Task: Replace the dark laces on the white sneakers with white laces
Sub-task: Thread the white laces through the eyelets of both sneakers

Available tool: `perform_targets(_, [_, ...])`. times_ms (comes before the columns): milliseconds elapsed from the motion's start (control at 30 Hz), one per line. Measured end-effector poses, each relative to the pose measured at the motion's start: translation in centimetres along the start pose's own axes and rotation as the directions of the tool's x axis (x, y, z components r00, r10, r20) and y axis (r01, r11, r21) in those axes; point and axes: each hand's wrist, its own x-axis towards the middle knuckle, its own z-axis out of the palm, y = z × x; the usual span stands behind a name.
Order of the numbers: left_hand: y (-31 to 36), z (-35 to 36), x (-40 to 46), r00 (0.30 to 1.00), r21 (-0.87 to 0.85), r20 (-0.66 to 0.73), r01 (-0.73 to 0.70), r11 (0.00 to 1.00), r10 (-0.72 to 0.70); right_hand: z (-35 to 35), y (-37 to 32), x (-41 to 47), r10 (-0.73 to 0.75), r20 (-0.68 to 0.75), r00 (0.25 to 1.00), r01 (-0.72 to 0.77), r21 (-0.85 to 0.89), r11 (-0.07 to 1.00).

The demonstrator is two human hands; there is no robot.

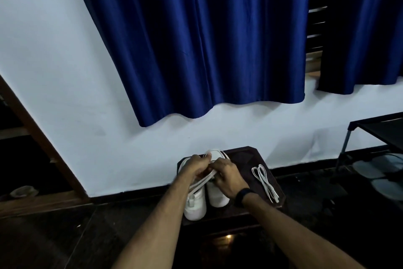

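Observation:
Two white sneakers stand side by side on a small dark stool [265,158]. The left sneaker [195,205] has its heel toward me, and the right sneaker [218,198] lies partly under my hands. My left hand [195,167] pinches a white lace [201,183] above the shoes. That lace runs down over the left sneaker. My right hand [229,176], with a black band on its wrist, grips the same lace over the right sneaker. A second white lace [265,181] lies folded on the stool's right side. No dark lace is visible.
The stool stands against a white wall [87,94] under a blue curtain [207,40]. A dark metal rack [379,133] with footwear is at the right. A wooden door frame [39,138] runs along the left. The floor is dark and glossy.

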Motion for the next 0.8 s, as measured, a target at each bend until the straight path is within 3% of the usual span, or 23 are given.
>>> perform_targets(67, [0.7, 0.1, -0.2, 0.991, -0.115, 0.105, 0.091, 0.989, -0.079, 0.3, 0.1, -0.2, -0.053, 0.031, 0.998, 0.053, -0.001, 0.999])
perform_targets(167, [1.9, 0.9, 0.7, 0.953, -0.138, 0.262, 0.190, 0.972, -0.149, 0.4, -0.1, -0.4, -0.137, 0.064, 0.988, 0.137, 0.015, 0.990])
perform_targets(233, [2.1, 1.5, 1.2, 0.947, -0.136, 0.284, 0.198, 0.971, -0.154, 0.6, -0.2, -0.5, -0.190, 0.067, 0.980, 0.188, 0.039, 0.981])
perform_targets(333, [1.7, 2.1, 1.9, 0.950, -0.171, 0.266, 0.214, 0.962, -0.164, 0.8, 0.4, -0.9, -0.183, 0.090, 0.979, 0.180, 0.037, 0.983])
perform_targets(467, [1.3, 2.4, 1.7, 0.951, -0.349, 0.272, 0.237, 0.907, -0.144, 0.7, 2.1, -1.9, -0.107, 0.082, 0.991, 0.107, 0.006, 0.994])
perform_targets(667, [0.9, 2.6, 2.6, 0.981, -0.608, 0.164, 0.185, 0.772, -0.106, 0.2, 1.2, -2.2, -0.048, -0.168, 0.985, 0.065, 0.099, 0.993])
perform_targets(800, [0.3, 3.0, 2.6, 0.988, -0.624, 0.122, 0.154, 0.766, -0.099, 0.2, 0.8, -2.1, 0.017, -0.243, 0.970, 0.010, 0.110, 0.994])
